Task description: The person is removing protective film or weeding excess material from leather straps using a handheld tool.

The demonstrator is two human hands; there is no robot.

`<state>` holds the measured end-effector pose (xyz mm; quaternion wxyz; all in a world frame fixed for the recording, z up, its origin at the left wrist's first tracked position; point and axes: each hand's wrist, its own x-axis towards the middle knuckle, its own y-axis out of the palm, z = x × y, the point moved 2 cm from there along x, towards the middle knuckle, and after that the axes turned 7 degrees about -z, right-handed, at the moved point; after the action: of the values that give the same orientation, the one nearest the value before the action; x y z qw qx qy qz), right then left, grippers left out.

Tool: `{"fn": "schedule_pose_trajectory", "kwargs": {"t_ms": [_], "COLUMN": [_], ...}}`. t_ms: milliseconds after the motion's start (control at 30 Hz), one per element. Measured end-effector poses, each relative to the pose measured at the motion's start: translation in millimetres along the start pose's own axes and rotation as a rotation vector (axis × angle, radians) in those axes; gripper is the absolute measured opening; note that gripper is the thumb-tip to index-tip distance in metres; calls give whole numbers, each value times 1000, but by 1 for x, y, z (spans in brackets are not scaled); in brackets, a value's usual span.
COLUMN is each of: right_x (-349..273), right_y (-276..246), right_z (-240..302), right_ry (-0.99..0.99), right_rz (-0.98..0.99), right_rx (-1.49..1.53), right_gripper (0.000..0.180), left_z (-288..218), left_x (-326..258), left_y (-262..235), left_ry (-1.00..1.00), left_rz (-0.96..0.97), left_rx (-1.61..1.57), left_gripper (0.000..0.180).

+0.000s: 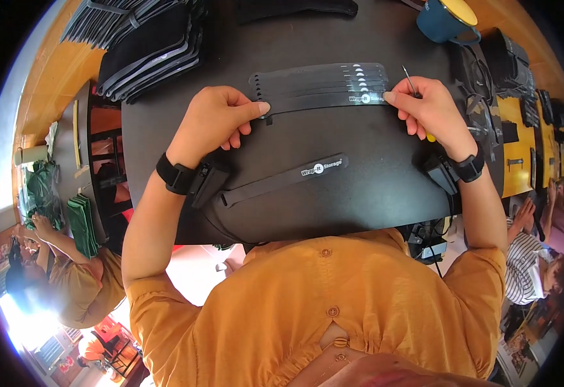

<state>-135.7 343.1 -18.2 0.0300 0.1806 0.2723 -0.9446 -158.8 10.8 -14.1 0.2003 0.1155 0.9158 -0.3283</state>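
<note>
Several black straps with white printing at their right ends lie overlapped in a neat row on the dark table. My left hand (pixel 214 116) pinches the left end of the nearest strap (pixel 314 102) between thumb and finger. At its other end, my right hand (pixel 429 111) pinches the same strap. A slim pointed tool (pixel 407 76) with a yellow handle is also tucked in my right hand; its exact kind is hidden by the fingers. Closer to me, a single black strap (pixel 266 183) lies slantwise by itself. A black band with a small device circles each wrist.
Stacked black and grey pieces (pixel 156 55) fill the table's far left corner. A blue mug (pixel 435 24) with a yellow inside stands far right, beside dark bundles (pixel 504 58). One dark item (pixel 298 9) lies along the far edge. Other people work at both sides.
</note>
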Motion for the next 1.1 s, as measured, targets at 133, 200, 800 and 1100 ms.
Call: {"fn": "schedule_pose_trajectory", "kwargs": {"t_ms": [133,200,800,1100], "right_x": [0,-1,-25,-78], "right_y": [0,0,-1,50], "right_z": [3,5,14,19], "right_ry": [9,17,-66,-769], "right_rz": [-13,-17,-85,-102], "right_rx": [-22,-31,-115,-432], "right_gripper": [24,25,22,26], "left_z": [-3,-4,16,28], "left_x": [0,1,-36,-111], "left_y": [1,1,-25,-6], "left_ry": [-8,-10,162,445], "left_rz": [-15,-16,-198,-143], "left_rx": [26,32,241,318], "left_gripper": [31,31,34,32]}}
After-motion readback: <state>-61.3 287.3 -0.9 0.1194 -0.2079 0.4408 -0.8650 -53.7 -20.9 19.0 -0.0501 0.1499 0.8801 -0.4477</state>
